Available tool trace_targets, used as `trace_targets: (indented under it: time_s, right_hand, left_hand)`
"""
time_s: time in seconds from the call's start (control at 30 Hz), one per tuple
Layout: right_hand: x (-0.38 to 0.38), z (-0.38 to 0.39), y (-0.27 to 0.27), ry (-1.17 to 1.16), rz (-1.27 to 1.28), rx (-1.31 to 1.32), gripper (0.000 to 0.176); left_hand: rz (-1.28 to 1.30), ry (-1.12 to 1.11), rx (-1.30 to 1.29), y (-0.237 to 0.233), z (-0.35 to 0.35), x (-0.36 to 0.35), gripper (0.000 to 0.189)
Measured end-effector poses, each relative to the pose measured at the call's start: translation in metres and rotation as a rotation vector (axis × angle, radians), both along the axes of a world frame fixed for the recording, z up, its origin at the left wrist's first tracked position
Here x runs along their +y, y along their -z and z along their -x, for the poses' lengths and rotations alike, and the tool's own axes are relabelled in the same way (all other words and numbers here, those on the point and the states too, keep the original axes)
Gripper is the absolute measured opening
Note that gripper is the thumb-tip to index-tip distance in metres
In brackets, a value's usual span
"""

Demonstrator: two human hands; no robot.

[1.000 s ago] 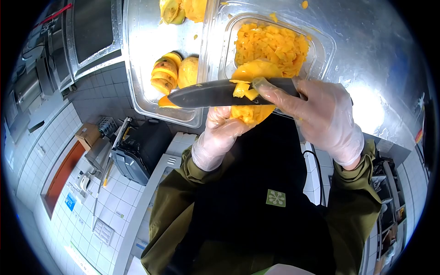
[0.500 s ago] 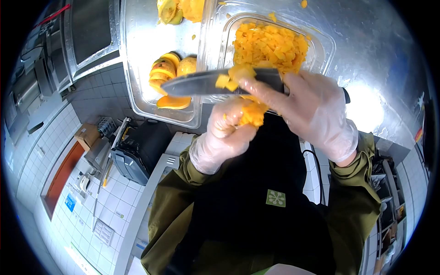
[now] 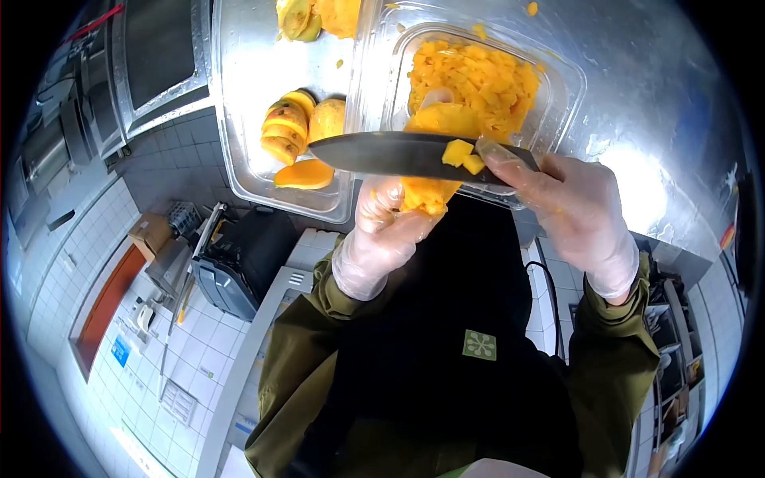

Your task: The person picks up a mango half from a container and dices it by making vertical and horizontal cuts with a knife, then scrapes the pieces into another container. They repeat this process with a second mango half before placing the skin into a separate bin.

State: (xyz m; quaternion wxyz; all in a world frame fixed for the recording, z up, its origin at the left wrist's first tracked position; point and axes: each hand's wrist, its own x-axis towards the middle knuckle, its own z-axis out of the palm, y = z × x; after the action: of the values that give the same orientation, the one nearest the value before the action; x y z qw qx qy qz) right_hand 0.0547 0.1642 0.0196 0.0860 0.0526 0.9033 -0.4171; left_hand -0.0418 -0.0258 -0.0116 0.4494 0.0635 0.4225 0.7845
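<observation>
My left hand (image 3: 378,235), in a clear glove, is closed around a piece of peeled mango (image 3: 430,193). Part of that mango hides behind the blade, and some of it shows on the blade's far side. My right hand (image 3: 578,203), gloved too, grips a knife (image 3: 382,154) with its blade pointing left across the mango. Two small mango cubes (image 3: 458,153) stick to the flat of the blade near my right thumb. Beyond the knife stands a clear tub (image 3: 554,99) holding a heap of diced mango (image 3: 478,80).
A second clear tub (image 3: 239,171) at the left holds mango halves with skin (image 3: 287,123) and, farther back, peeled mango (image 3: 339,16). Both tubs rest on a steel counter (image 3: 637,80). Below the counter's left side is a black bin (image 3: 239,259).
The knife and my right hand have shifted right and slightly toward me. My right finger has come off the blade's face. My left hand has moved slightly left, still holding the mango.
</observation>
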Motion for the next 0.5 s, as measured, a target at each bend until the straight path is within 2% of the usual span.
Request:
trace_targets:
  time_s: [0.07,0.17,0.23,0.33,0.5]
  right_hand:
    - [-0.002,-0.001,0.001,0.005,-0.060,0.036,0.037]
    - [-0.006,0.001,0.005,0.012,-0.148,0.096,0.036]
    - [-0.009,0.003,0.004,0.000,-0.223,0.113,0.035]
    - [-0.013,0.001,0.010,0.035,-0.234,0.166,0.035]
    - [-0.020,0.003,0.012,0.059,-0.269,0.191,0.034]
  left_hand:
    - [-0.029,-0.016,0.072,0.000,-0.004,0.004,0.045]
    - [-0.060,-0.062,0.004,0.001,-0.007,0.006,0.045]
    - [0.011,0.020,-0.065,0.005,-0.003,-0.004,0.043]
    - [0.054,-0.040,-0.116,0.001,-0.008,-0.003,0.039]
    - [0.216,-0.055,-0.031,-0.007,-0.011,-0.003,0.032]
